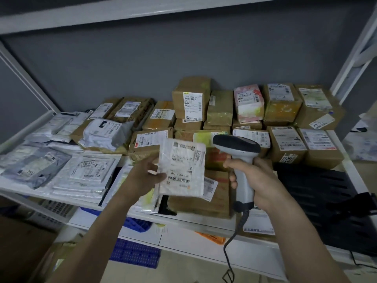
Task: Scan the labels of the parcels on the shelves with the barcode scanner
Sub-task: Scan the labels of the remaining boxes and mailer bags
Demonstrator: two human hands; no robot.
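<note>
White metal shelf (142,216) crowded with parcels; left hand (145,176) pinches white labelled plastic mailer (182,167), right hand (255,180) grips grey corded barcode scanner (241,160). Most look unscanned.

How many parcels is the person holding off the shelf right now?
1: a flat white parcel, gripped at its left edge by the left hand. The right hand holds only the barcode scanner.

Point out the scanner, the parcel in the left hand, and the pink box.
scanner (236,145): head view, on its dark head.
parcel (182,166): head view, on the middle of its label.
pink box (247,103): head view, on its front face, back row of the shelf.
</note>
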